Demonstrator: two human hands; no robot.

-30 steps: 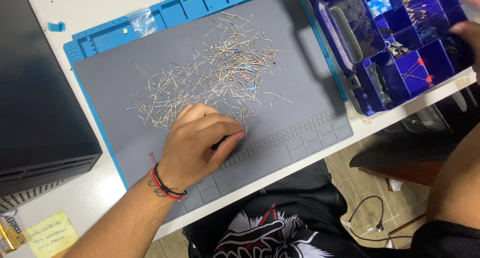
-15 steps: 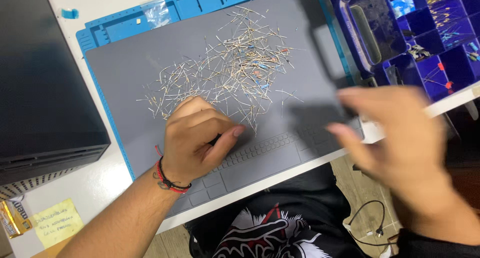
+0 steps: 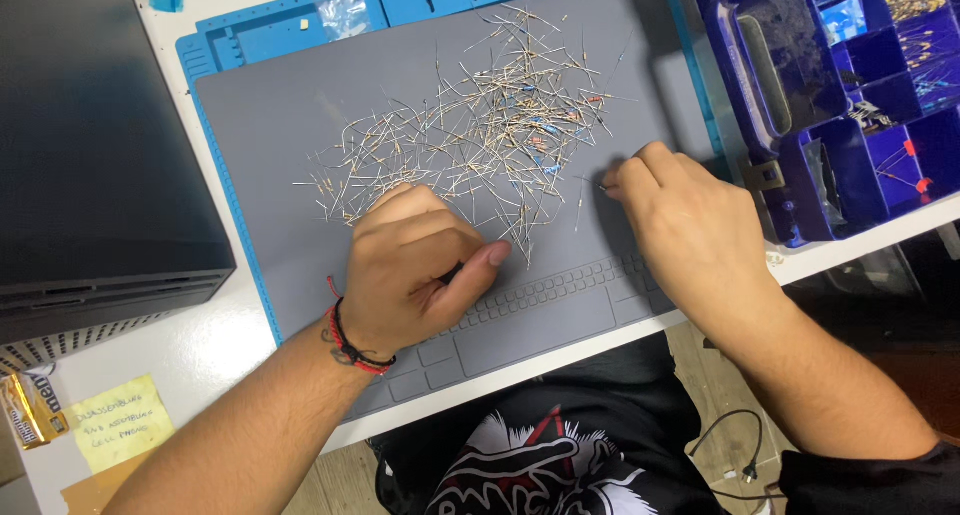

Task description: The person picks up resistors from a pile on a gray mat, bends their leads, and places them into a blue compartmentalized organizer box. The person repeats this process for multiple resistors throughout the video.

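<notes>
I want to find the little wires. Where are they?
In the head view, the wires lie scattered on the grey mat, just above both hands, left of the blue box.

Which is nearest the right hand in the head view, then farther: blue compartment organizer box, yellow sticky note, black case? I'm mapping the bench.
From the right hand:
1. Blue compartment organizer box, just to its right.
2. Black case, far left across the mat.
3. Yellow sticky note, bottom-left corner.

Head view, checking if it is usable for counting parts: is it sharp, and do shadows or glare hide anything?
Head view: sharp, no motion blur on the left hand or right hand; the wire pile on the grey mat is crisp, with a soft shadow by the right hand; the blue organizer is dim with slight sheen; no glare.
</notes>
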